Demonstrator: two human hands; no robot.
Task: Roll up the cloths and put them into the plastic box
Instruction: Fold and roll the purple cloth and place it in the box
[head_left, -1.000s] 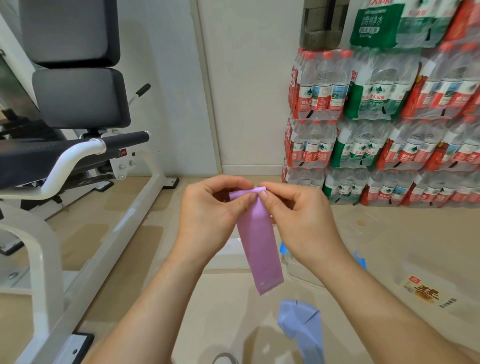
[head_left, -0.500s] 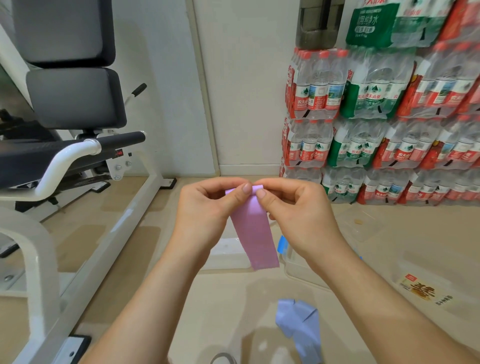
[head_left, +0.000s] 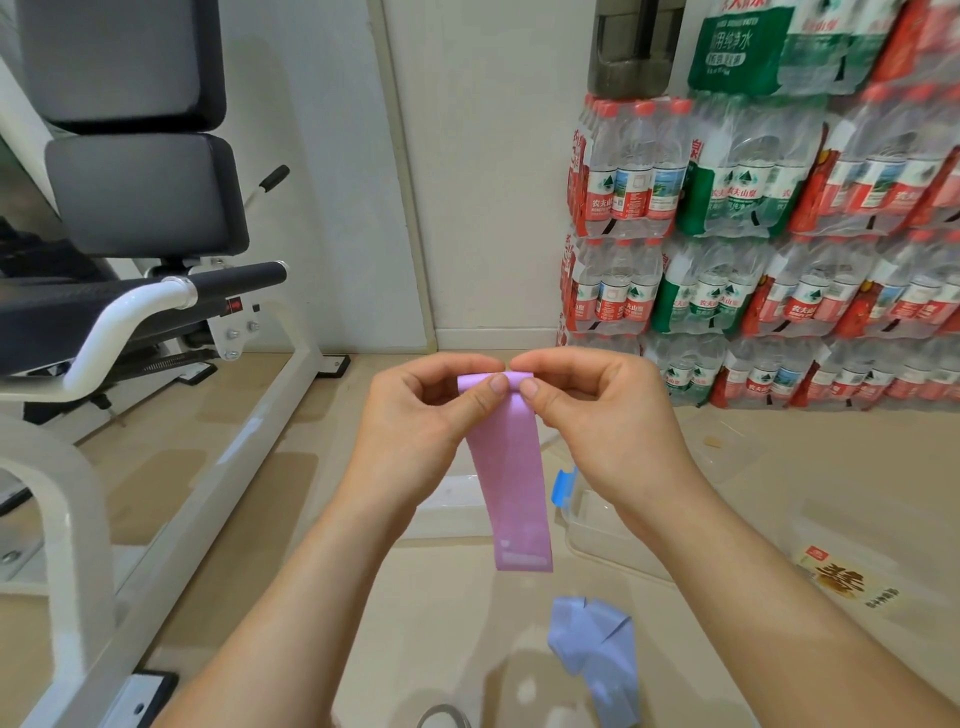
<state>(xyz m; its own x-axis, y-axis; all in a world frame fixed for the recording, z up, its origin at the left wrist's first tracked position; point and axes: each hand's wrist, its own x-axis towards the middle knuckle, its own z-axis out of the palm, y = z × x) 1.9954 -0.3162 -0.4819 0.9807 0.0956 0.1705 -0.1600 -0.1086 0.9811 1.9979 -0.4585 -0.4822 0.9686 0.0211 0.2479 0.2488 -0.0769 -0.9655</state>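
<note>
A pink cloth strip (head_left: 511, 488) hangs in mid-air in front of me, its top end rolled into a small coil. My left hand (head_left: 421, 421) and my right hand (head_left: 597, 415) both pinch that coil between thumb and fingers, side by side. Below on the floor lies a crumpled light-blue cloth (head_left: 597, 649). The clear plastic box (head_left: 597, 530) with a blue latch stands on the floor behind my right forearm, partly hidden by it.
A white-framed exercise bench with black pads (head_left: 130, 312) fills the left side. Stacked packs of bottled water (head_left: 753, 249) line the right wall. A clear lid (head_left: 727, 441) and a labelled clear package (head_left: 852, 577) lie on the floor at right.
The hanging tail of the pink strip has grown shorter as the rolled top thickened. Both hands stayed at about the same spot.
</note>
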